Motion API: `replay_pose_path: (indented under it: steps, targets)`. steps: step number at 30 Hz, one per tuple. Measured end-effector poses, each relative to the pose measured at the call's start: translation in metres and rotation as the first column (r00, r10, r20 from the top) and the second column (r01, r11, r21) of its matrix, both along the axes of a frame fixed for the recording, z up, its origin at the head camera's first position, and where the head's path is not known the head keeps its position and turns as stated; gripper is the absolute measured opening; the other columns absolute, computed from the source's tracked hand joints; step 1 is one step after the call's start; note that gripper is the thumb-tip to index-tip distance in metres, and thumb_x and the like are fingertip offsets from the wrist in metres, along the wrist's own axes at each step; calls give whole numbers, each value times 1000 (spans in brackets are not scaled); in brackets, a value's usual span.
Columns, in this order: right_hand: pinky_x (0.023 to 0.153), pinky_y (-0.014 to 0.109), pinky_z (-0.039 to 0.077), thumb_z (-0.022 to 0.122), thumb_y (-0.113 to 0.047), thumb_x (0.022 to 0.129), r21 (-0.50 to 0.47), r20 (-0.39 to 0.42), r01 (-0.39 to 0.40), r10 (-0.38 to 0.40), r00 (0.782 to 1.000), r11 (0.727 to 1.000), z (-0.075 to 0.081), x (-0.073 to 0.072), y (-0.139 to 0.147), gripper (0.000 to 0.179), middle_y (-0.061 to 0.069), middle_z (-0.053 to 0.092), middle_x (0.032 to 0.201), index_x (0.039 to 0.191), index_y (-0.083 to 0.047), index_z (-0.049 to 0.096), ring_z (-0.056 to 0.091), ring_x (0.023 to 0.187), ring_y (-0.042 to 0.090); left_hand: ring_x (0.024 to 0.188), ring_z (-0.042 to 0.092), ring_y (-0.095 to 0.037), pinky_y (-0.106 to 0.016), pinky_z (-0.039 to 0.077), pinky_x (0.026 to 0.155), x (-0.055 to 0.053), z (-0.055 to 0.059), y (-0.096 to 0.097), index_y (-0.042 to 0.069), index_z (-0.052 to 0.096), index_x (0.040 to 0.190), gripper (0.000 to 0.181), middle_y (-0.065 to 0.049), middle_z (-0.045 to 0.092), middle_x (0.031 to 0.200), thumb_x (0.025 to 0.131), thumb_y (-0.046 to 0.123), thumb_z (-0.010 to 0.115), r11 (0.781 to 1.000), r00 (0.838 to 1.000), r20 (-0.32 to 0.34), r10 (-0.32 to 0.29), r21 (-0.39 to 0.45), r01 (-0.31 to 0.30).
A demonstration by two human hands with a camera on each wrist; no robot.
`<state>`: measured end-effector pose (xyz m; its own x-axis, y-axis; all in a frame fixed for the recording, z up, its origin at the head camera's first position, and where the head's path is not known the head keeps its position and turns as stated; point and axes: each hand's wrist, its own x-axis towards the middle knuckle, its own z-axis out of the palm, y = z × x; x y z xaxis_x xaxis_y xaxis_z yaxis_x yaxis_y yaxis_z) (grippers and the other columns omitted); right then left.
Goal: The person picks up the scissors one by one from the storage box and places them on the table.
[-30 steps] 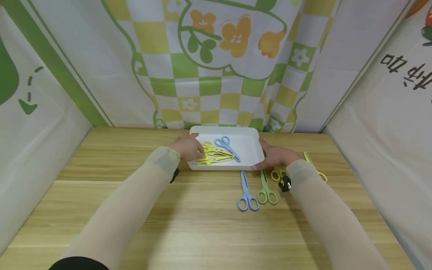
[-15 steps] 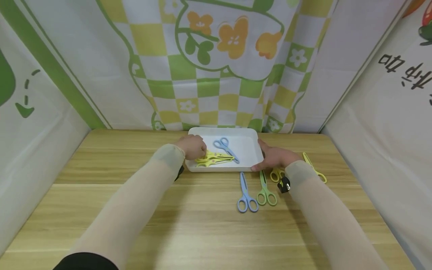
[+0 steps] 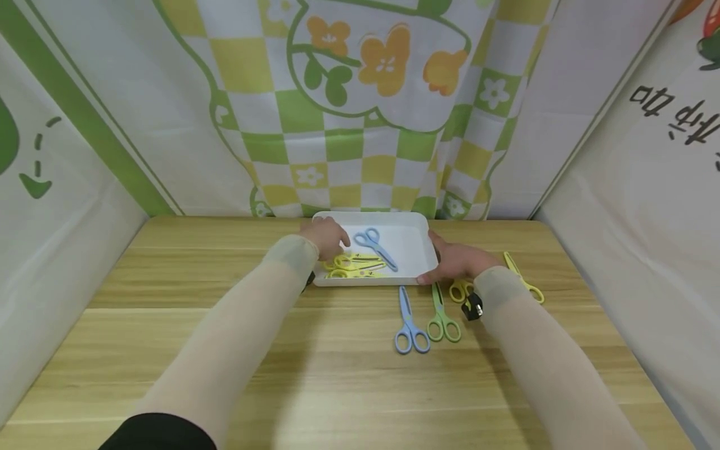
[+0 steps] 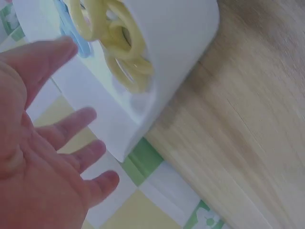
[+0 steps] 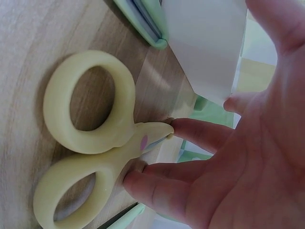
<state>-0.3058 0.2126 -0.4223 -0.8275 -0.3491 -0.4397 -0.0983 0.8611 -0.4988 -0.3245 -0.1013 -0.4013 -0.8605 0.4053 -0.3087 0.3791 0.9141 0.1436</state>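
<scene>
Holding left fingers [image 4: 93, 153] apart near yellow scissors [image 3: 354, 273], right fingers [image 5: 205, 134] apart against tray [image 3: 414, 250]; might jolt tray by snagging scissors.

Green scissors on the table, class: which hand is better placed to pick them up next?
Probably the right hand: it's at the right end of the tray, near the green scissors; the left hand is at the opposite end.

Curtain [image 3: 345, 145]: green, yellow and white checks, orange flowers [image 3: 398, 50] printed on it. Wood-grain table [image 3: 360, 394], in front of the curtain. White left panel [image 3: 62, 262], left of the curtain: dashed green arrow [image 3: 36, 186]. White right panel [image 3: 635, 219], right of the curtain: dark lettering [image 3: 652, 100].
</scene>
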Motion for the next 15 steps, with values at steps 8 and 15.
replay_pose_path:
  steps: [8,15]
  targets:
    - [115,55,16,84,-53,76,-13,0,2,-2,1000,1000,-1,-1,0,134,27,16,160,159,-10,-13,23,144,42,126,42,-35,-64,14,112,-1,-7,13,24,78,106,15,-5,59,127,95,30,70,997,998,-22,-56,-62,55]
    - [115,55,17,85,-52,75,-23,2,6,-6,1000,1000,-2,-1,0,135,26,17,160,159,-11,-12,25,143,41,128,41,-37,-62,19,112,0,-11,16,21,76,95,8,-10,57,127,93,27,71,994,995,-88,-48,-101,39]
